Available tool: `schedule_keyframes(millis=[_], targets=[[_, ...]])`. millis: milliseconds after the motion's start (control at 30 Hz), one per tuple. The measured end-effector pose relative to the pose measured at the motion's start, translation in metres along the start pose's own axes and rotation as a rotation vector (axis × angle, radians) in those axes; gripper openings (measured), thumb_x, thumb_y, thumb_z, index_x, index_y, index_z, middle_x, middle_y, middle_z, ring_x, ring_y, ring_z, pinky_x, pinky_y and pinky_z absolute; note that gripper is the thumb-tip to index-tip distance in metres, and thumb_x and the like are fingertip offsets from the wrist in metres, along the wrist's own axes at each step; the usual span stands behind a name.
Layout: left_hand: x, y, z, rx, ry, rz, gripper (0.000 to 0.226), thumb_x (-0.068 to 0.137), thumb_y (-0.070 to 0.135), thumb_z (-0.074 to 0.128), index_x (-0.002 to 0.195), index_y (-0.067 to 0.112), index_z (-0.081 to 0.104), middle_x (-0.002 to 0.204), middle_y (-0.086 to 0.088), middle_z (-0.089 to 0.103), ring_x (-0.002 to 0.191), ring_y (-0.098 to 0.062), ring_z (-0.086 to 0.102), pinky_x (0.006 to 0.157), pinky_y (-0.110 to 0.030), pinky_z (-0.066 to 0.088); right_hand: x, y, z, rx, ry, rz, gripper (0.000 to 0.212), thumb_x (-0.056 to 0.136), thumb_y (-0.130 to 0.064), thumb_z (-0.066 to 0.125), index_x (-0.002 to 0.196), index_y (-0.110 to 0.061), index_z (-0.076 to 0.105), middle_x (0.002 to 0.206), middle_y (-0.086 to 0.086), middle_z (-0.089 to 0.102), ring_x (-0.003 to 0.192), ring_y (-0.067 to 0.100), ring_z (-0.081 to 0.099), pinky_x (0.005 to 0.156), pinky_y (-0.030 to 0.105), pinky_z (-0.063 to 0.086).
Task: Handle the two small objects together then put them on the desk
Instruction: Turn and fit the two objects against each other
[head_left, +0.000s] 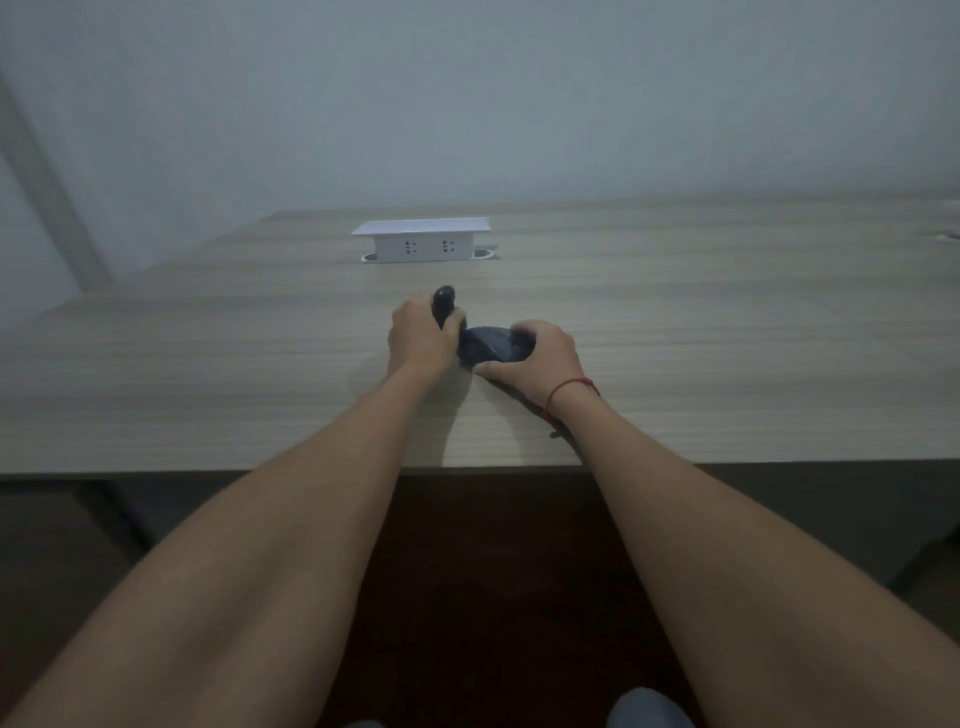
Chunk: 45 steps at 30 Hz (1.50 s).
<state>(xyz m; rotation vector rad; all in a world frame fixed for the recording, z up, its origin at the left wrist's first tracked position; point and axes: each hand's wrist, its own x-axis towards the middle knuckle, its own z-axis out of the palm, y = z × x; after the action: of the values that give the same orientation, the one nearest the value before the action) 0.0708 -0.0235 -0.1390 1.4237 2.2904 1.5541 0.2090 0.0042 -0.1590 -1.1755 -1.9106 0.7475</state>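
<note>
Both bare forearms reach straight out from the near edge of the table, converging toward its middle; the left hand is turned with its back up and slightly outward, fingers curled shut around a dark slim object that stands nearly upright, its rounded top poking out above the knuckles; the right hand lies lower, palm down, fingers arched over a dark rounded object and thumb stretched along its near side, so it is closed on that piece; the rounded object sits low at the table surface, though whether it rests on the wood is hard to tell in the dim light; the two objects meet or nearly meet between the hands, just where the left fingers end; a red string circles the right wrist, a loose end trailing toward the near edge; a white socket box stands well beyond the hands, toward the far edge.
</note>
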Motion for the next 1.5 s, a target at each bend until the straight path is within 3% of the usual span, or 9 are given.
schedule_keyframes(millis=[133,267,433,600,733,867,1033,1300,1500], targets=[[-0.010,0.016,0.000,-0.168,0.050,0.068,0.024,0.088,0.024,0.066,0.098,0.002,0.068,0.088,-0.005,0.066,0.077,-0.014,0.060,0.064,-0.014,0.043,0.001,-0.003,0.004,-0.012,0.021,0.053,0.052,0.063,-0.034,0.084,0.106,-0.016,0.058,0.102,0.001,0.060,0.094,0.018,0.058,0.081,0.031,0.052],[-0.011,0.008,0.000,-0.035,0.032,-0.067,0.029,0.090,0.025,0.063,0.105,0.000,0.065,0.102,-0.015,0.066,0.092,-0.027,0.062,0.073,-0.027,0.041,-0.003,-0.002,0.002,0.003,0.030,0.008,0.048,0.073,-0.042,0.076,0.106,-0.011,0.061,0.101,0.003,0.062,0.091,0.016,0.057,0.076,0.026,0.047],[-0.015,0.004,-0.002,-0.069,0.037,-0.070,0.024,0.090,0.024,0.063,0.095,0.000,0.065,0.098,-0.017,0.067,0.085,-0.025,0.060,0.072,-0.028,0.043,-0.001,-0.004,0.002,0.027,0.025,0.006,0.047,0.090,-0.033,0.059,0.131,-0.010,0.054,0.132,0.009,0.058,0.122,0.022,0.053,0.098,0.031,0.041],[-0.029,0.001,-0.010,-0.187,0.013,-0.105,0.026,0.088,0.028,0.066,0.093,0.003,0.070,0.089,-0.009,0.070,0.081,-0.018,0.063,0.072,-0.025,0.048,-0.004,-0.011,0.004,0.037,0.095,0.033,0.038,0.092,-0.029,0.058,0.121,-0.006,0.062,0.122,0.012,0.064,0.114,0.025,0.058,0.088,0.025,0.040],[-0.029,-0.009,-0.013,-0.314,-0.120,-0.178,0.022,0.079,0.032,0.072,0.084,0.011,0.072,0.085,-0.011,0.074,0.082,-0.024,0.072,0.082,-0.041,0.060,-0.005,-0.011,0.001,0.047,0.136,0.066,0.034,0.091,-0.029,0.059,0.115,-0.006,0.066,0.117,0.015,0.066,0.111,0.029,0.060,0.090,0.029,0.043],[-0.027,0.005,-0.014,-0.196,-0.012,-0.158,0.027,0.086,0.026,0.068,0.100,0.003,0.070,0.090,-0.004,0.067,0.084,-0.018,0.064,0.077,-0.027,0.052,-0.008,-0.010,0.003,0.060,0.127,0.063,0.035,0.091,-0.030,0.059,0.118,-0.008,0.065,0.119,0.014,0.066,0.111,0.027,0.060,0.093,0.031,0.045],[-0.032,0.020,-0.006,-0.176,0.048,-0.202,0.030,0.088,0.028,0.066,0.096,0.000,0.070,0.098,-0.013,0.072,0.090,-0.025,0.068,0.072,-0.027,0.049,-0.007,-0.012,0.005,0.048,0.158,0.076,0.033,0.090,-0.030,0.060,0.113,-0.007,0.067,0.113,0.013,0.068,0.107,0.028,0.062,0.083,0.028,0.044],[-0.044,0.008,-0.016,-0.314,0.015,-0.164,0.016,0.083,0.028,0.071,0.083,0.012,0.069,0.079,-0.003,0.067,0.074,-0.014,0.063,0.071,-0.024,0.049,-0.005,-0.016,0.010,0.022,0.200,0.142,0.030,0.090,-0.032,0.058,0.111,-0.012,0.068,0.112,0.012,0.068,0.102,0.027,0.062,0.084,0.033,0.046],[-0.042,0.012,-0.012,-0.202,0.067,-0.106,0.021,0.085,0.024,0.068,0.089,0.004,0.071,0.079,-0.003,0.066,0.072,-0.012,0.061,0.062,-0.018,0.046,-0.009,-0.013,0.007,0.024,0.194,0.115,0.032,0.092,-0.031,0.057,0.109,-0.006,0.066,0.113,0.015,0.066,0.105,0.030,0.061,0.086,0.038,0.047]])
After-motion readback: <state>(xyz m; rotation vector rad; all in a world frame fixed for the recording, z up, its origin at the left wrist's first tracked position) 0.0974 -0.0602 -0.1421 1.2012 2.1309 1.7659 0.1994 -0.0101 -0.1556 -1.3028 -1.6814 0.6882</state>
